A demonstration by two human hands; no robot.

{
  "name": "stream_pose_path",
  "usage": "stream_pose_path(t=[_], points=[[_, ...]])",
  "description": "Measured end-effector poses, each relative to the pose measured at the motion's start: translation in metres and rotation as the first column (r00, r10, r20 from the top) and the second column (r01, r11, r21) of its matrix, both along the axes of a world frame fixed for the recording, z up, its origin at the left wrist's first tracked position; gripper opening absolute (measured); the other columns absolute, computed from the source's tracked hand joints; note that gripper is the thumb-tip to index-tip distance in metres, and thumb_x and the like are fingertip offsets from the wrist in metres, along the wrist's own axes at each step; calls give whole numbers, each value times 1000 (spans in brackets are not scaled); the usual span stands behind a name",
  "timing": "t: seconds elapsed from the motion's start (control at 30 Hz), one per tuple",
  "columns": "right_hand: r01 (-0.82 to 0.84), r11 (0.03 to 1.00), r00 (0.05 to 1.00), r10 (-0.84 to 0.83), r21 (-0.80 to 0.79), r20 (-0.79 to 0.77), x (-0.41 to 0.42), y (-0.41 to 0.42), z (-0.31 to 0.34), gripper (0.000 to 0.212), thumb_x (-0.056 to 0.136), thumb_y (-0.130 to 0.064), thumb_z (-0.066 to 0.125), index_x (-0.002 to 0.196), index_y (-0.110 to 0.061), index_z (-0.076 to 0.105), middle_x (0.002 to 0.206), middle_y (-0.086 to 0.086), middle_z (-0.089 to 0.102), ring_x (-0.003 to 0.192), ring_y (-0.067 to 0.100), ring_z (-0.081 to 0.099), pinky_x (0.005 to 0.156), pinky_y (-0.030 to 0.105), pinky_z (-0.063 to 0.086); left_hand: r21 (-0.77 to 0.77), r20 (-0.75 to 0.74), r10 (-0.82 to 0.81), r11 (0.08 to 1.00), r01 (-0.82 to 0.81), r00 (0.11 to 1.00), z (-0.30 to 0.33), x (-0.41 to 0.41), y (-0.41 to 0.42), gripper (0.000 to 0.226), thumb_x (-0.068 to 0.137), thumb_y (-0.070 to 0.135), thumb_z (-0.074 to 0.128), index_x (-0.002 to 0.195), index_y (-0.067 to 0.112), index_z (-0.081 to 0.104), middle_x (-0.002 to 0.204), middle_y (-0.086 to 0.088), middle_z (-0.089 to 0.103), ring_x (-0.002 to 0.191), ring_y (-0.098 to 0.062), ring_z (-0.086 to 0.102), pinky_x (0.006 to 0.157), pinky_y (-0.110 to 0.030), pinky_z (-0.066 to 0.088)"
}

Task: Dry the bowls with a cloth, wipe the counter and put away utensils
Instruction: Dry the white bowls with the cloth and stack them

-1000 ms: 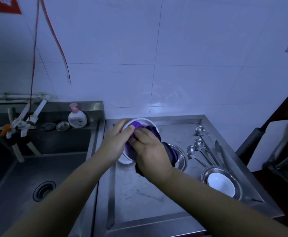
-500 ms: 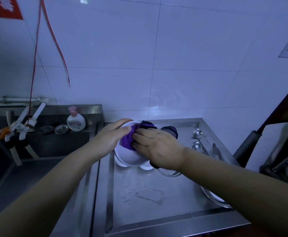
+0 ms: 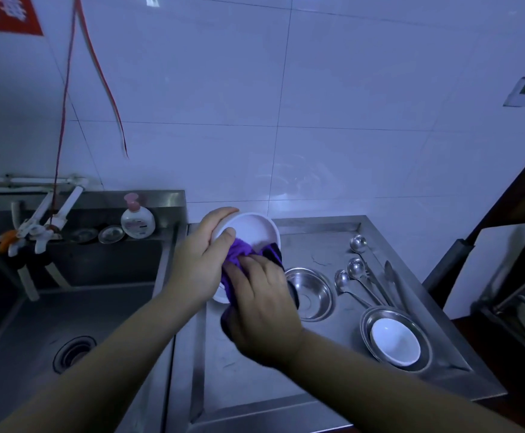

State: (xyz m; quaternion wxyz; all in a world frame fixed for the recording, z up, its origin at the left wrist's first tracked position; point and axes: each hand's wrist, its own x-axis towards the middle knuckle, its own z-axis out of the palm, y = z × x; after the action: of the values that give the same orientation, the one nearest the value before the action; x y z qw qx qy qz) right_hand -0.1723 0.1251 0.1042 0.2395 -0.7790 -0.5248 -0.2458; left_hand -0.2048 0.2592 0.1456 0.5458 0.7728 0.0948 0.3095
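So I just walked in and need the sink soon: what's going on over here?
A person is drying dishes. The left hand holds a white bowl tilted above the steel counter, while the right hand presses a purple cloth inside it. On the counter to the right wait a steel bowl, a small white bowl nested in a steel dish, and several ladles. The sink on the left isn't in use.

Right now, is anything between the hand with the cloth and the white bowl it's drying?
Nothing visible. The left hand grips the rim of the tilted white round bowl, and the right hand presses the purple cloth straight into it. The empty steel bowl sits apart, to the right.
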Motion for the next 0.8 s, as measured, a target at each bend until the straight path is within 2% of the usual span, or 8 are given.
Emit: stream_pose_path(t=[0.1,0.17,0.27,0.33,0.43,0.6,0.7,0.8], points=[[39,982,994,-20,186,-106,-14,15,-1,49,74,-18,54,120,-1,56,111,15,59,97,32,55,90,39,41,-34,78,23,999,-20,997,-1,0,-7,34,86,29,45,111,48,58,115,31,59,106,9,54,82,0,37],[18,974,998,-5,225,-56,-8,15,0,43,77,-17,58,117,-1,60,108,14,62,92,30,56,84,38,44,-55,90,12,998,-7,996,1,0,-11,33,87,29,45,113,43,59,118,29,59,110,10,52,84,0,36],[-99,983,970,61,154,235,15,1,4,31,82,-15,62,110,-3,67,95,14,67,77,31,59,67,37,48,-87,-3,-70,994,70,998,10,-2,-7,31,82,32,46,107,45,61,115,24,62,105,8,55,81,-1,39],[-199,980,878,163,33,450,36,-11,8,23,86,-10,61,107,-7,66,89,12,69,71,28,62,60,35,50,-46,-148,-197,980,192,969,22,-4,4,30,78,33,48,101,45,62,107,22,66,100,6,58,80,-7,42],[-276,955,764,287,-109,578,55,-19,13,24,84,-3,60,107,-10,57,83,9,68,68,26,60,58,34,49,-57,-326,-369,927,372,870,39,-5,20,33,76,32,53,105,42,66,108,18,68,102,-1,62,90,-24,46],[-75,988,875,0,135,485,45,2,24,18,81,-8,64,97,-6,71,76,9,63,62,28,54,56,36,46,-123,-135,-117,987,100,984,31,1,-2,57,70,31,59,124,44,49,124,18,57,110,2,55,94,-21,42],[-14,969,917,-85,245,389,33,11,20,23,76,-7,70,99,-6,70,77,8,63,63,27,53,56,38,45,-194,21,-41,980,44,999,17,3,-21,40,81,29,49,118,45,52,113,20,61,106,-3,58,91,-23,46],[-69,966,912,-40,248,409,30,4,13,35,77,-8,73,110,-7,61,81,9,66,65,26,58,57,37,47,-145,38,-69,987,74,997,16,3,-18,34,86,30,41,113,43,56,108,26,61,97,3,57,87,-15,44]])
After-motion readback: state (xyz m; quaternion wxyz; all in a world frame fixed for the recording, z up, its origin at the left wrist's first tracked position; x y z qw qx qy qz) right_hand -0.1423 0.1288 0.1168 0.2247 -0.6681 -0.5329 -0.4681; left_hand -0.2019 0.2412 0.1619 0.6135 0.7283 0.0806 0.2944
